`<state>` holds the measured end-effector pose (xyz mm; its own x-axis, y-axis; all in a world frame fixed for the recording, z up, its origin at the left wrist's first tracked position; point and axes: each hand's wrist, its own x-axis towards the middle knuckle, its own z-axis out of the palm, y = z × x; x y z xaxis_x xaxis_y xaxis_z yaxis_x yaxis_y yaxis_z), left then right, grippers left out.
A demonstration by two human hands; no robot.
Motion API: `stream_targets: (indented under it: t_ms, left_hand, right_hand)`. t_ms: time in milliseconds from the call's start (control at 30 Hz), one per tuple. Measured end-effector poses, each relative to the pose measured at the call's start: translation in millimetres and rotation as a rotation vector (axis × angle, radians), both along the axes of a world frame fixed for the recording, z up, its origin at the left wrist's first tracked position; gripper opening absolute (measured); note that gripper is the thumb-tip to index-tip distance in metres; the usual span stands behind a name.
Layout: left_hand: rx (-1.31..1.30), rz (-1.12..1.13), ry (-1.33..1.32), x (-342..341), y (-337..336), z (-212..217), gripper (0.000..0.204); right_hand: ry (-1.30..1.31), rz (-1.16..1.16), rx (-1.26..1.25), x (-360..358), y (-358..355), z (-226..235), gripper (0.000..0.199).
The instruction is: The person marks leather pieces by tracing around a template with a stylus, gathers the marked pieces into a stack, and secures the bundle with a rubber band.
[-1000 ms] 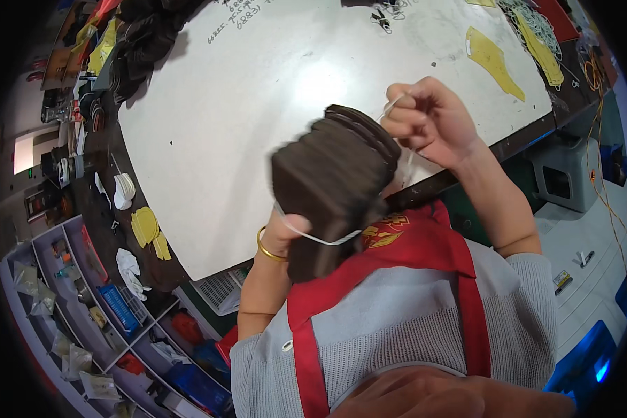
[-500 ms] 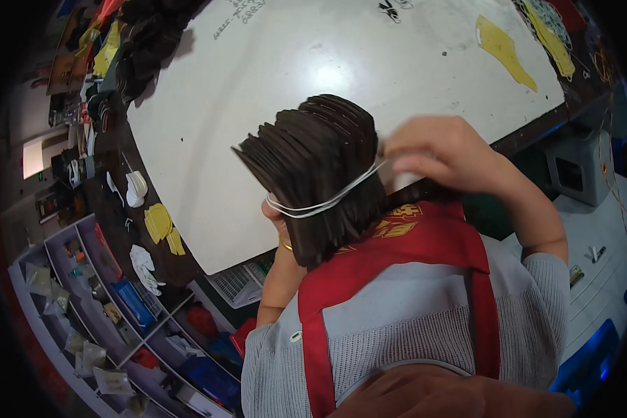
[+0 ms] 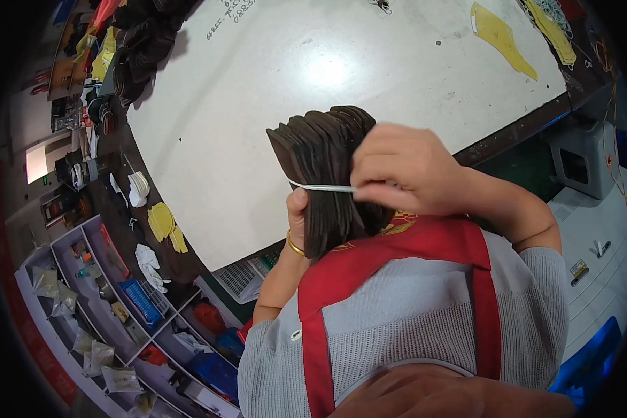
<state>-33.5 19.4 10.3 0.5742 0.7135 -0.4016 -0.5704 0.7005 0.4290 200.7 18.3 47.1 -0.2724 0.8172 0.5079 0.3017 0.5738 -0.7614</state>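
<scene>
Stack of cut pieces held above near edge of table, band around its middle. Left hand beneath stack, right hand against its right side. Shelf of bins down left of table. Flat pieces lying on far right corner.

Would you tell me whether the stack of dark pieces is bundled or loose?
Bundled: a white band crosses the dark stack, pulled by the right hand.
</scene>
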Motion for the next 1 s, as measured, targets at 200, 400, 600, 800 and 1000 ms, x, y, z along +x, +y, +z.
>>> stream_targets:
  t_ms: [200,400,600,800,1000]
  left_hand:
    - [0.095,0.059,-0.305,4,14,2,0.111]
    - [0.166,0.103,-0.212,9,18,-9,0.127]
    - [0.140,0.028,-0.121,6,18,-8,0.128]
    - [0.288,-0.173,-0.220,20,13,-4,0.118]
    - [0.395,-0.268,-0.101,7,20,-1,0.117]
  right_hand:
    - [-0.117,0.069,-0.258,48,-14,5,0.022]
    - [-0.412,-0.142,-0.549,75,7,4,0.033]
    - [-0.725,-0.359,-0.259,58,-2,19,0.023]
    - [-0.556,-0.386,-0.439,43,52,-25,0.025]
    - [-0.250,-0.180,-0.791,-14,97,8,0.071]
